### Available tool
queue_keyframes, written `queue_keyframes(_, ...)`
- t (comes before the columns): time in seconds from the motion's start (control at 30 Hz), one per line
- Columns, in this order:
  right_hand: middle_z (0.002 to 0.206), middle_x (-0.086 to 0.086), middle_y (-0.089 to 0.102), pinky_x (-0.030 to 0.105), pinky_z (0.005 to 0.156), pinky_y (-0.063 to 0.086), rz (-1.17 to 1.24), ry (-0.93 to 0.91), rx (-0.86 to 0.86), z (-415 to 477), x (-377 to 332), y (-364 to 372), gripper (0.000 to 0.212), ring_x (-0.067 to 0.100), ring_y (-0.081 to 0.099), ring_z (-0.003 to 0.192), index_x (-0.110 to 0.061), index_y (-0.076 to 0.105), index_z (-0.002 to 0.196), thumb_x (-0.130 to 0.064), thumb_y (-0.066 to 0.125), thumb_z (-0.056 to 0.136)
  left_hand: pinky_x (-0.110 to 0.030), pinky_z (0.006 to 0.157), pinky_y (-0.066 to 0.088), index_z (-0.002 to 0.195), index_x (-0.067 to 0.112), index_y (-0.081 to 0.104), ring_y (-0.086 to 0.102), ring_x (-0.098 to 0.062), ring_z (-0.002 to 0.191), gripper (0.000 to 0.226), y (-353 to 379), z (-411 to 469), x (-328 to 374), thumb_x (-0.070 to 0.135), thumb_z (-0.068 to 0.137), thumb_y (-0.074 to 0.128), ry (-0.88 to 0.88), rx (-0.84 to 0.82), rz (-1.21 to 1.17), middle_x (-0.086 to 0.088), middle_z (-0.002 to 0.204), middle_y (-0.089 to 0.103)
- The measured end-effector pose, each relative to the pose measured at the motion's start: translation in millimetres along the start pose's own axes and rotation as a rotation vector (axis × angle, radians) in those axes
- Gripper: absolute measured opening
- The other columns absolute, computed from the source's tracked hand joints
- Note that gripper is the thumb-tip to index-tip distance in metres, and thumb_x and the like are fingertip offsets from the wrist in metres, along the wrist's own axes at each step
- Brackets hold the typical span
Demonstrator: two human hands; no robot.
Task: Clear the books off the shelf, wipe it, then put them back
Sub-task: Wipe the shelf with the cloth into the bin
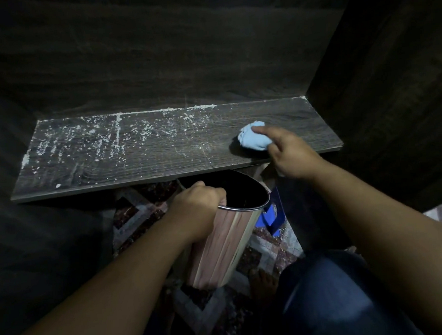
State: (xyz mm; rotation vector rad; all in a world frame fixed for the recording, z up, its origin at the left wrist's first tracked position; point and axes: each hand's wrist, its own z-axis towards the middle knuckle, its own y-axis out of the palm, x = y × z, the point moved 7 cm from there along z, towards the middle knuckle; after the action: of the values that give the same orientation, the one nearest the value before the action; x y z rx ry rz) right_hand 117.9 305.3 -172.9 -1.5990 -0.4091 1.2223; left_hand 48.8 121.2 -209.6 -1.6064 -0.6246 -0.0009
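The right hand (289, 152) presses a crumpled light-blue cloth (253, 139) on the dusty dark wooden shelf (149, 148), fingers loosely curled. The left hand (195, 202) grips the rim of a shiny metal bin (227, 242) below the shelf's edge.

Home: patterned rug (140, 219), dark wood shelf (162, 150).

You have no readable text, label, brand, number or sign here: the shelf board (162, 150), the cloth (252, 139) at two o'clock, and the metal bin (224, 242) at six o'clock all show bare surfaces.
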Motion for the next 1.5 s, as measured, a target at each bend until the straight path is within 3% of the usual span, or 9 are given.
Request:
queue_keyframes(0.23,0.153,0.013,0.033,0.046,0.108,0.029,-0.336,0.001,-0.082,6,1,52,0.056,0.036,0.034,0.134,-0.035,0.037,0.145,-0.026,0.046,0.091,-0.027,0.080,0.047,0.100,0.029,0.057,0.055,-0.019,0.095,0.029,6,0,-1,0.009,0.080,0.056,-0.006,-0.041,0.016,0.001,0.098,0.052)
queue_keyframes(0.43,0.146,0.009,0.044,0.026,0.108,0.022,-0.213,-0.088,-0.150,-30,-22,32,0.046,0.025,0.036,0.134,-0.028,0.049,0.140,-0.018,0.051,0.095,-0.028,0.082,0.048,0.099,0.034,0.057,0.058,-0.021,0.093,0.030,6,-10,3,0.011,0.079,0.057,-0.016,-0.062,0.007,0.002,0.096,0.049)
queue_keyframes(0.67,0.138,0.009,0.043,0.049,0.099,0.038,-0.109,0.026,0.299,-45,-45,-4,0.049,0.031,0.039,0.120,-0.021,0.047,0.135,-0.014,0.055,0.087,-0.028,0.082,0.047,0.104,0.034,0.059,0.059,-0.024,0.092,0.033,6,-17,12,0.010,0.080,0.058,-0.038,-0.058,0.027,0.002,0.094,0.044)
queue_keyframes(0.8,0.145,0.007,0.038,0.045,0.100,0.035,-0.297,0.064,0.052,-43,-24,35,0.045,0.032,0.035,0.123,-0.024,0.048,0.136,-0.022,0.054,0.091,-0.029,0.084,0.048,0.101,0.033,0.058,0.059,-0.024,0.093,0.030,6,-18,14,0.012,0.081,0.057,-0.041,-0.066,0.015,0.002,0.096,0.045)
queue_keyframes(0.93,0.144,0.010,0.042,0.046,0.100,0.035,-0.185,0.000,0.307,-42,-26,9,0.048,0.033,0.037,0.123,-0.021,0.054,0.133,-0.014,0.058,0.086,-0.032,0.085,0.048,0.102,0.032,0.058,0.058,-0.024,0.093,0.030,5,-14,13,0.011,0.081,0.056,-0.038,-0.071,0.011,0.000,0.098,0.046)
queue_keyframes(1.07,0.147,0.008,0.040,0.043,0.105,0.033,-0.232,-0.036,0.102,-40,-22,32,0.048,0.032,0.034,0.126,-0.025,0.052,0.136,-0.015,0.056,0.089,-0.029,0.082,0.047,0.103,0.031,0.058,0.058,-0.023,0.093,0.030,5,-8,13,0.010,0.082,0.054,-0.035,-0.069,0.028,0.000,0.099,0.047)
queue_keyframes(1.2,0.141,0.012,0.048,0.045,0.101,0.036,-0.143,-0.054,0.297,-34,-22,17,0.049,0.035,0.040,0.121,-0.021,0.058,0.131,-0.010,0.059,0.084,-0.027,0.078,0.043,0.097,0.032,0.057,0.056,-0.020,0.097,0.029,8,0,12,0.012,0.077,0.056,-0.010,-0.058,0.031,0.002,0.095,0.054)
queue_keyframes(1.33,0.140,0.011,0.049,0.038,0.102,0.035,-0.173,-0.094,0.120,-26,-15,39,0.047,0.035,0.042,0.120,-0.020,0.058,0.131,-0.009,0.056,0.086,-0.026,0.074,0.039,0.094,0.035,0.054,0.053,-0.018,0.097,0.030,5,9,11,0.013,0.075,0.059,-0.002,-0.046,0.016,0.004,0.093,0.054)
queue_keyframes(1.5,0.138,0.012,0.047,0.037,0.107,0.031,-0.068,-0.092,0.276,-2,-7,10,0.052,0.032,0.039,0.123,-0.016,0.055,0.133,-0.002,0.053,0.082,-0.026,0.080,0.044,0.094,0.034,0.057,0.055,-0.020,0.096,0.025,4,17,8,0.014,0.080,0.055,-0.005,-0.037,-0.017,0.002,0.095,0.051)
